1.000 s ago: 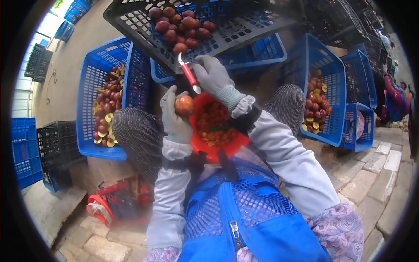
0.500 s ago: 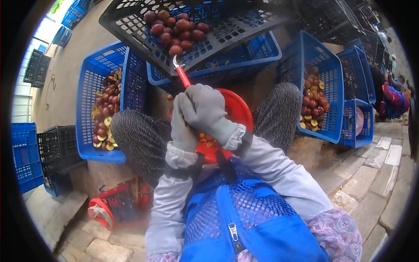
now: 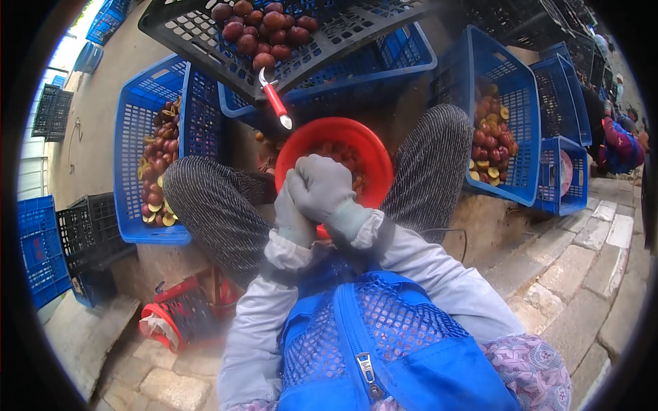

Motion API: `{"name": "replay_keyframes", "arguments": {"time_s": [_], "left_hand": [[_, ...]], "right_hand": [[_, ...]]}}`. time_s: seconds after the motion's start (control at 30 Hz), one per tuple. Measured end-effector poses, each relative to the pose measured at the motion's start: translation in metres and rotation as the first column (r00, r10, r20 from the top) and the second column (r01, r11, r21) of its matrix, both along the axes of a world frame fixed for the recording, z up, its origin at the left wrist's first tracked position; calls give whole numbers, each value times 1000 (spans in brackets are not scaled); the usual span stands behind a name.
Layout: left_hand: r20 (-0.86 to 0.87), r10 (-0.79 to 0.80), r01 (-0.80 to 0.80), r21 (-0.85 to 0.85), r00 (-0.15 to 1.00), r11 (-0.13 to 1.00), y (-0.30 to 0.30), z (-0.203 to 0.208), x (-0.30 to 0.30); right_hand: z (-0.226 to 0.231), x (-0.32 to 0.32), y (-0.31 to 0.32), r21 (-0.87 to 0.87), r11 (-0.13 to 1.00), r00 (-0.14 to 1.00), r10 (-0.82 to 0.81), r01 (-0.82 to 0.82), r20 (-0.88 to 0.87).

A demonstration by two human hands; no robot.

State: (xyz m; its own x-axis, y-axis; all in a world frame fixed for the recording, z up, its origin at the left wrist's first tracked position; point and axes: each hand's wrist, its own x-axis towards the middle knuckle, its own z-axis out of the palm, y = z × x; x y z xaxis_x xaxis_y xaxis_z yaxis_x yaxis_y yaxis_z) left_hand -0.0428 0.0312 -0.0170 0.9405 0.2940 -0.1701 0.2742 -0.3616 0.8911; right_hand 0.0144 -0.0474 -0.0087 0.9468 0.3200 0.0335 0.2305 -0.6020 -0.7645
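My right hand [image 3: 321,183], in a grey glove, is closed and wrapped over my left hand [image 3: 295,218], gloved the same way. Both are pressed together above the near side of a red bowl [image 3: 291,142]; anything between them is hidden. Small reddish-brown pieces lie in the bowl. Beyond my hands, apart from them, a hooked-blade tool with a red handle [image 3: 275,101] rests at the corner of a tilted black crate [image 3: 199,58]. Dark red plums [image 3: 264,31] sit inside that crate.
Blue crates of cut and whole plums stand left [image 3: 127,171] and right [image 3: 531,144] of my knees. Another blue crate [image 3: 329,92] is under the black one. A red basket [image 3: 181,308] lies low left. Far right, a person [image 3: 620,147] sits beside stacked crates.
My clasped hands have drawn back toward my body, away from the red-handled tool, uncovering its handle end and more of the bowl. The surroundings have shifted slightly up in view.
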Motion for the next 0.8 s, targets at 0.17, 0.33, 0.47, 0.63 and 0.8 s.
{"name": "replay_keyframes", "arguments": {"time_s": [0.17, 0.33, 0.47, 0.63, 0.8], "left_hand": [[-80, -269, 270, 3, 960, 963, 9, -44, -37], [-72, -465, 427, 536, 882, 728, 0, -22, -46], [70, -560, 391, 644, 826, 657, -2, -26, -54], [99, -578, 405, 618, 810, 674, -6, -31, -60], [107, -583, 427, 579, 805, 695, -9, -35, -65]], "right_hand": [[-7, -18, -12, 39, 967, 941, 237, -253, 244], [-4, -21, -25, 57, 918, 890, 363, -392, 275], [-5, -25, -31, -17, 858, 820, 497, -514, 286], [-4, -27, -35, -104, 782, 748, 620, -615, 237], [5, -27, -39, -161, 710, 678, 703, -685, 214]]}}
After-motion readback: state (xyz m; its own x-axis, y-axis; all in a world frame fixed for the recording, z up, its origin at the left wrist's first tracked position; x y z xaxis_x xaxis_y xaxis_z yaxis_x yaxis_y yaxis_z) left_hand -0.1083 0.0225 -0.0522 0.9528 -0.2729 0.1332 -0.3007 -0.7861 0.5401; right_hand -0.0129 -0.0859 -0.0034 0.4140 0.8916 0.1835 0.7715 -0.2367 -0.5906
